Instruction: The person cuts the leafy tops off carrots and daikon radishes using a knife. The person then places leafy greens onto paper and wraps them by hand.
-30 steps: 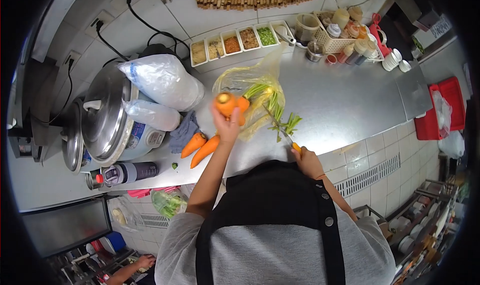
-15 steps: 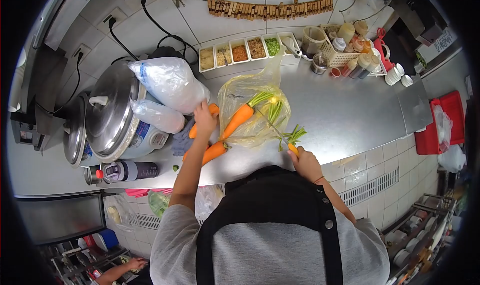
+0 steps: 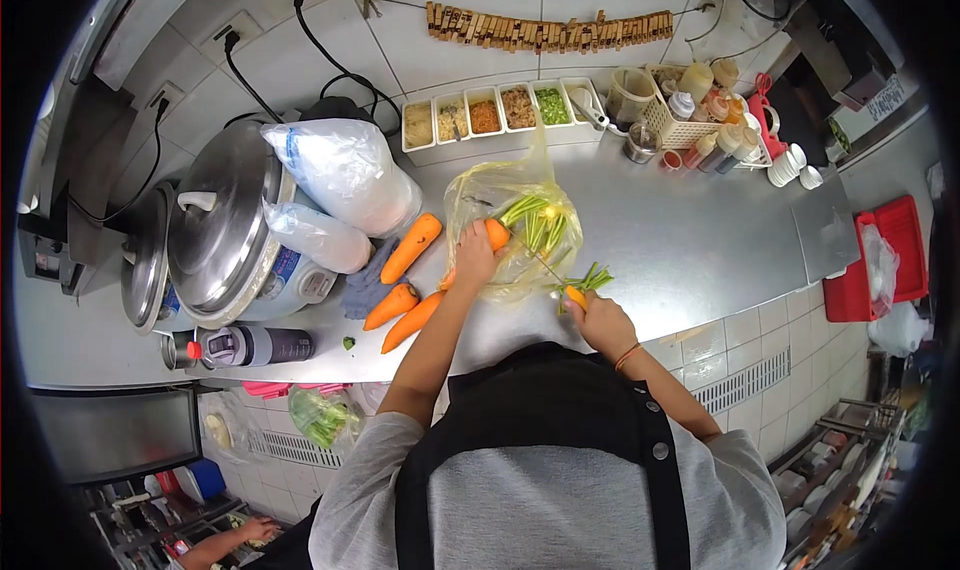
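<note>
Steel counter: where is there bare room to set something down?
The broadest bare patch of counter lies right of the yellow bag, in front of the condiment basket. Crowded: left of the bag, with loose carrots, cloth and wrapped bags; also around the left hand on its carrot and right hand gripping the knife.

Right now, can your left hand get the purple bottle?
Probably yes, but the left hand looks busy holding a carrot. Between it and the purple bottle lie loose carrots, low enough to reach over.

Nothing legible; printed sign (image 3: 886, 100) too small.
</note>
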Tool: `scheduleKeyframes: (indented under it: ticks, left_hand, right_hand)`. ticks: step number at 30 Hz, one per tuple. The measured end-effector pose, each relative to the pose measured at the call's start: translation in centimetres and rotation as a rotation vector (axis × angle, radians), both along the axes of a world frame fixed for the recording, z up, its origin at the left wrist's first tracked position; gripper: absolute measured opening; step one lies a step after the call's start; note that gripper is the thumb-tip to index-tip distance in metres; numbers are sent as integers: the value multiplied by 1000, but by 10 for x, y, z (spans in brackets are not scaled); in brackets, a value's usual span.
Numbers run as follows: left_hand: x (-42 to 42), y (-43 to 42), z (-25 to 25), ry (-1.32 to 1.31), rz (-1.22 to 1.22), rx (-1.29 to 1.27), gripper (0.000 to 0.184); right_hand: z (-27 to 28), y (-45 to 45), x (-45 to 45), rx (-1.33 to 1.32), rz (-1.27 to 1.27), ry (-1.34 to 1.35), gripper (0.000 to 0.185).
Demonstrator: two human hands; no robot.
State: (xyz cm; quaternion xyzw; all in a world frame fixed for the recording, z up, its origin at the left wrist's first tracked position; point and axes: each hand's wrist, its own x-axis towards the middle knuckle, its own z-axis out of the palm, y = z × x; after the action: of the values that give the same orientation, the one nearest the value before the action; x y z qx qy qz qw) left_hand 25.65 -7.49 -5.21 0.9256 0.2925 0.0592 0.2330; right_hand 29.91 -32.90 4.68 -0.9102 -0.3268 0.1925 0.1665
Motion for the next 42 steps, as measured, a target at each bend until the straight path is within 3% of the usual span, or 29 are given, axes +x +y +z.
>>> scheduleKeyframes:
  ticks: [17, 19, 42]
  left_hand:
    - [-20, -18, -11, -46, -12, -20, 68]
    - [-26, -18, -8, -8, -110, -54, 67]
    - [-21, -22, -3, -68, -50, -38, 65]
  right_hand:
    - [-26, 11, -20, -61, -4, -22, 46]
    - [-23, 2, -23, -63, -3, 2, 46]
    - [-50, 17, -11, -14, -1, -21, 47]
